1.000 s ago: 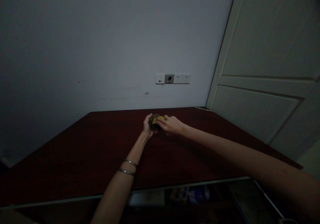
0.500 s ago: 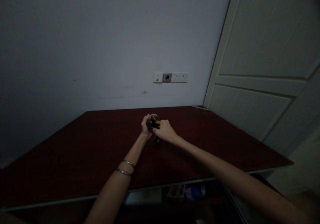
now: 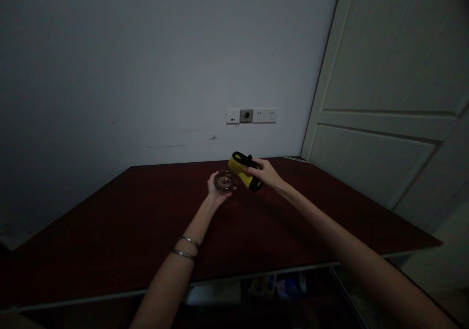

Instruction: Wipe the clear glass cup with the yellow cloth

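Note:
My left hand (image 3: 217,191) is wrapped round a small clear glass (image 3: 223,182), held a little above the dark red table (image 3: 110,231). My right hand (image 3: 266,173) grips a yellow and black cloth-like piece (image 3: 242,169), lifted just to the right of the glass and clear of it. Two thin bracelets sit on my left forearm (image 3: 186,248). The room is dim and fine detail of the yellow piece is hard to make out.
A white wall with a row of sockets (image 3: 252,116) stands behind the table. A white panelled door (image 3: 388,99) is on the right. Under the table's front edge lie some boxes or packets (image 3: 278,285).
The yellow and black piece, earlier tucked at the glass between both hands, has been pulled up and to the right by my right hand. My left hand stays with the glass.

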`<move>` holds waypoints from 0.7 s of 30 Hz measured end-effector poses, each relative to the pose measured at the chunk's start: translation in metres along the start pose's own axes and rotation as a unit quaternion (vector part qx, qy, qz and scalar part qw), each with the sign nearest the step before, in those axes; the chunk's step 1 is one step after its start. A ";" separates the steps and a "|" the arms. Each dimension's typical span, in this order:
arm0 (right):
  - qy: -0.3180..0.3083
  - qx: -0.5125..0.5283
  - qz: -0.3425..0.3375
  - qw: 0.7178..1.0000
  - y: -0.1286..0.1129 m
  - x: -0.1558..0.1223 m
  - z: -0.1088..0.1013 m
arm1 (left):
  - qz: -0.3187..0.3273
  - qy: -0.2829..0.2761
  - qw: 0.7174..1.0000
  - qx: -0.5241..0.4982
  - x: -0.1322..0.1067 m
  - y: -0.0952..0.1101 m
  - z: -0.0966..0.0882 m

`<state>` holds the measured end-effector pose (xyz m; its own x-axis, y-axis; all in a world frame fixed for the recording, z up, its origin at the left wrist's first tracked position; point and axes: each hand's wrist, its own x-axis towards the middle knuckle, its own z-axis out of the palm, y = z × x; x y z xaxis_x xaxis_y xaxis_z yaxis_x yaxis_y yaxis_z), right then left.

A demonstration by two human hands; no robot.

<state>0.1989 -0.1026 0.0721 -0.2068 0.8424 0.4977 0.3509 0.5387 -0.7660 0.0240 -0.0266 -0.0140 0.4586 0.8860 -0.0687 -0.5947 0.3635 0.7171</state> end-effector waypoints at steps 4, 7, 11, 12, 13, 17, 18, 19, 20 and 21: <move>-0.112 -0.322 -0.254 0.905 -0.003 0.006 -0.016 | -0.090 -0.060 0.994 0.016 0.000 0.002 -0.002; -0.178 -0.478 -0.372 0.776 -0.004 0.006 -0.013 | -0.126 -0.087 0.988 0.012 -0.001 -0.001 0.001; -0.230 -0.547 -0.480 0.646 -0.002 0.008 -0.002 | -0.158 -0.081 0.984 0.020 -0.003 -0.005 0.003; -0.235 -0.551 -0.496 0.628 -0.001 0.009 0.000 | -0.162 -0.076 0.984 0.020 -0.002 -0.005 0.002; -0.238 -0.554 -0.508 0.616 0.001 0.010 0.001 | -0.164 -0.073 0.984 0.020 -0.002 -0.005 0.001; -0.253 -0.547 -0.538 0.589 0.006 0.017 0.000 | -0.167 -0.085 0.982 0.023 -0.001 -0.004 -0.001; -0.260 -0.542 -0.542 0.588 0.006 0.018 -0.001 | -0.168 -0.093 0.981 0.023 -0.002 -0.004 0.000; -0.267 -0.535 -0.545 0.588 0.007 0.020 -0.002 | -0.170 -0.101 0.980 0.022 -0.002 -0.004 0.000; -0.274 -0.528 -0.544 0.592 0.007 0.021 -0.002 | -0.172 -0.108 0.979 0.023 -0.003 -0.005 0.001; -0.282 -0.521 -0.540 0.598 0.007 0.022 -0.003 | -0.173 -0.113 0.978 0.027 -0.004 -0.005 0.002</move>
<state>0.1992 -0.0808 0.0789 -0.9986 0.0430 0.0316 0.0529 0.7191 0.6929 0.0267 -0.0328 -0.0163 0.7643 0.6237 -0.1639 -0.3444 0.6096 0.7140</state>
